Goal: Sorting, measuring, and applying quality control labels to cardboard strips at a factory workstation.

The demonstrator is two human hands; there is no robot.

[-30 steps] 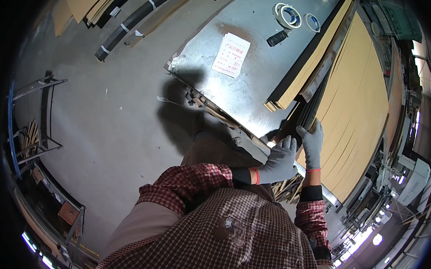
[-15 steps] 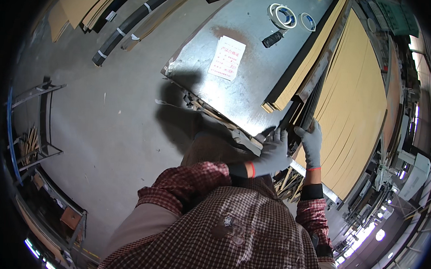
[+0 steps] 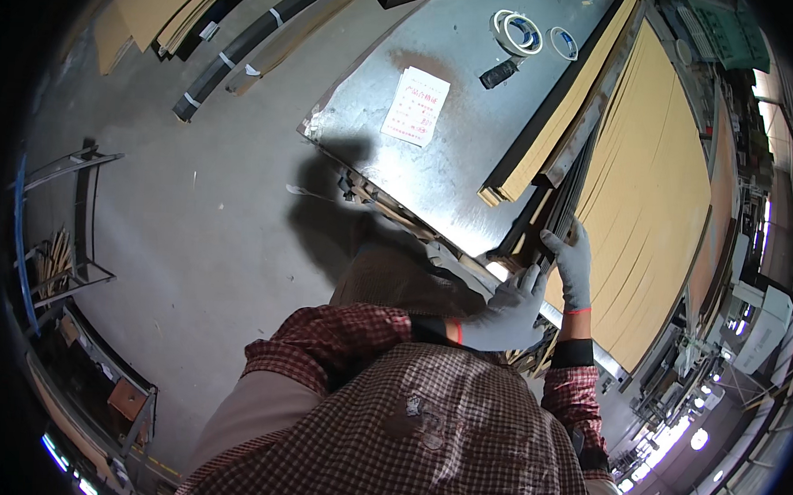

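Note:
A stack of long dark strips (image 3: 565,203) runs away from me beside the tan sheets. My right hand (image 3: 573,264), in a grey glove with a red cuff edge, is closed around the near part of these strips, thumb on their left side. My left hand (image 3: 510,314), gloved the same way, lies against the near end of the strips with its fingers stretched out. Left of the strips, a metal channel bar (image 3: 567,153) and a bundle of tan, black-edged strips (image 3: 544,121) rest on the metal table (image 3: 457,175).
Tape rolls (image 3: 523,34), a small black object (image 3: 499,73) and a printed white paper slip (image 3: 416,107) lie on the table. To the right spreads a broad layer of tan sheets (image 3: 651,188). A wrapped dark bundle (image 3: 237,55) lies on the floor; metal racks (image 3: 84,216) stand at left.
My left hand has moved slightly right and toward me, and now lies at the strips' near end. My right hand has stayed nearly in place on the strips.

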